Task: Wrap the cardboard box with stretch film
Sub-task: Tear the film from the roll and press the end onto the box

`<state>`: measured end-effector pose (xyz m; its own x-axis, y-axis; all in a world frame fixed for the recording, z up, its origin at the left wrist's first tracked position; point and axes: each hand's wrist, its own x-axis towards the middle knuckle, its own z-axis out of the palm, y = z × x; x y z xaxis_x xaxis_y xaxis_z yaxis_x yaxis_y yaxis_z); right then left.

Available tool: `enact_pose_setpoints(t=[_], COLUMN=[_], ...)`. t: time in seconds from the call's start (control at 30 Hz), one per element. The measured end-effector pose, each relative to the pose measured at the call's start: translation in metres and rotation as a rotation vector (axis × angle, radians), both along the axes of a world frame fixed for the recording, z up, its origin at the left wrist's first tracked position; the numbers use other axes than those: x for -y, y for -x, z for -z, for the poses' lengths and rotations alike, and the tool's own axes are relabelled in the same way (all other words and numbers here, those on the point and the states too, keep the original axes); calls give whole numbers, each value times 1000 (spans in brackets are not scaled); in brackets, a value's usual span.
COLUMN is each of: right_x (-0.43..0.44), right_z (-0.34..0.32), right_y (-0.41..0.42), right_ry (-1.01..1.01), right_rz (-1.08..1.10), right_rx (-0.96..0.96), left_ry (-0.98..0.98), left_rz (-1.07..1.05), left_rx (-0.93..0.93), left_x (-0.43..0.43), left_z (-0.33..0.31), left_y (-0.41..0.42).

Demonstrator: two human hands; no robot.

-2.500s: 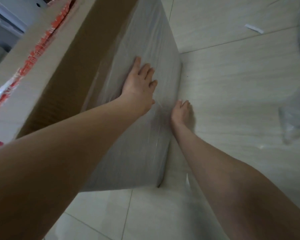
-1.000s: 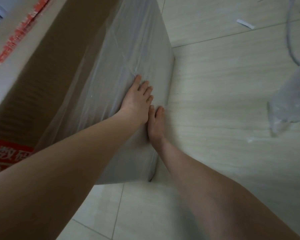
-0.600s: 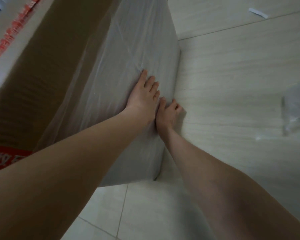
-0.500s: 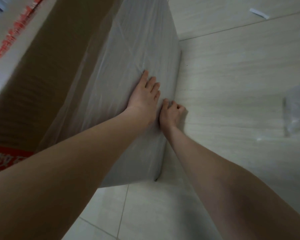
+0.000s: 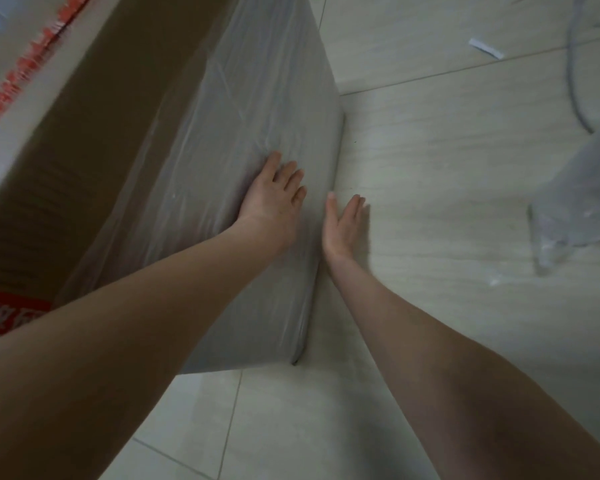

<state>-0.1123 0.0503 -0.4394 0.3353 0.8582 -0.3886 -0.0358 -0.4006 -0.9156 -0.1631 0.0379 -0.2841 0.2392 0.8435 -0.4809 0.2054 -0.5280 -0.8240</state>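
**Both hands flat at the wrapped side of the box**

The cardboard box stands on a pale tiled floor with wood-like grain and thin grout lines. Stretch film covers the box's side face, creased and cloudy, while the brown face next to it is bare, with red print at its near end.

The left hand presses flat on the filmed face, fingers straight and slightly spread. The right hand is just beside the box's bottom edge, fingers straight and close together, thumb out toward the box; whether it touches the film cannot be told.

Well away from the box lies a loose bundle of clear film. Beyond that bundle a grey cable curves over the floor near a small white scrap.
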Motion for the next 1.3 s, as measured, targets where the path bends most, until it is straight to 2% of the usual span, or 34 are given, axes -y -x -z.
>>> enact_pose_setpoints(t=[0.1, 0.2, 0.6, 0.83, 0.97, 1.07, 1.17, 1.3], right_x=[9, 8, -1, -4, -14, -21, -26, -20], right_z=[-13, -23, -7, -15, -15, -14, -14, -35], right_y=[25, 44, 48, 38, 24, 1, -14, -2], right_ry=[-35, -87, -56, -47, 9, 95, 110, 3], right_rz=[-174, -121, -174, -142, -253, -147, 16, 33], right_rx=[-99, -140, -116, -212, -157, 57, 40, -44], left_ry=[-17, -12, -2, 1, -19, -54, -80, -106], left_rz=[-4, 2, 20, -45, -48, 18, 57, 68], left_rx=[-27, -56, -73, -20, 33, 61, 88, 62], left_x=[-2, -3, -5, -7, -23, -36, -42, -34], left_z=[-4, -6, -5, -6, -19, -38, -59, -76], left_y=[1, 3, 6, -2, -8, -12, -19, -21])
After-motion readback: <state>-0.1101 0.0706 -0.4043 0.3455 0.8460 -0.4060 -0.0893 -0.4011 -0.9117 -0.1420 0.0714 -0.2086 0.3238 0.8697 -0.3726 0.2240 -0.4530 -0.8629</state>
